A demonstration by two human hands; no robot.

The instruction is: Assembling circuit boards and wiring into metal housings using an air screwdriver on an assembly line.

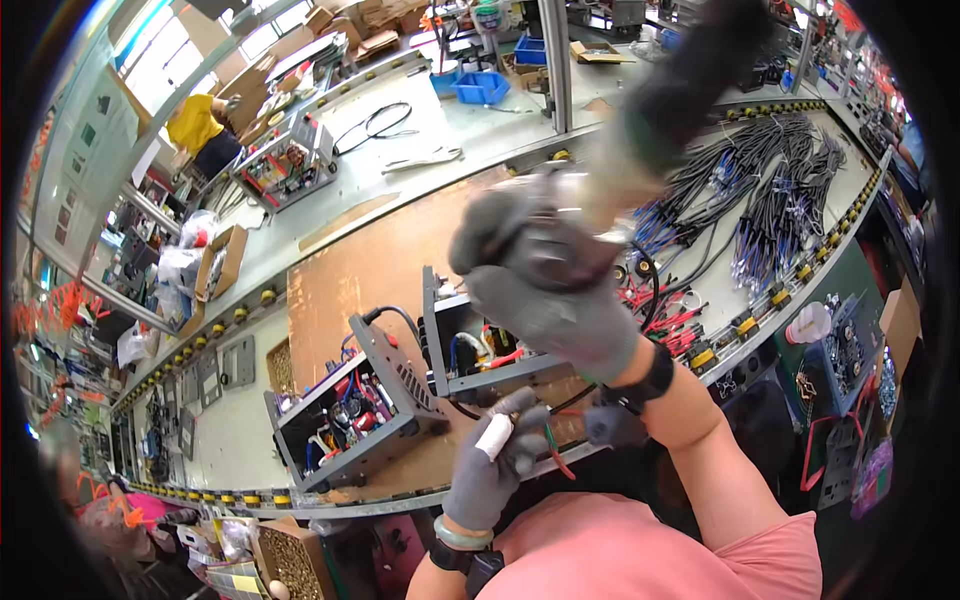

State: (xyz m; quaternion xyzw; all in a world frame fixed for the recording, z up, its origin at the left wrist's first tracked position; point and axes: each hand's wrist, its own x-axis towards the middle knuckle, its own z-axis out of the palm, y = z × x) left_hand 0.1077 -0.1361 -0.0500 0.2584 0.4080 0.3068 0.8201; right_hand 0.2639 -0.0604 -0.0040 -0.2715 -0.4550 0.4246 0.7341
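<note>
My left hand [497,462], in a grey glove with white wrapping on one finger, is closed around a black cable [572,401] at the near edge of the bench. My right hand [555,285], also gloved and smeared by motion, is raised over the bench. Its fingers are wrapped round a long dark tool [690,80] that runs up to the top right; blur hides its kind. Below this hand stands an open grey metal housing [480,375] with wires inside. To its left is a second open housing [350,410], packed with components and coloured wires.
Black cable bundles [770,190] and red leads [665,320] lie on the right of the bench. Across the frame are a metal post [553,70], blue bins [481,88] and another open unit [290,165]. A person in yellow [195,125] stands at the far left.
</note>
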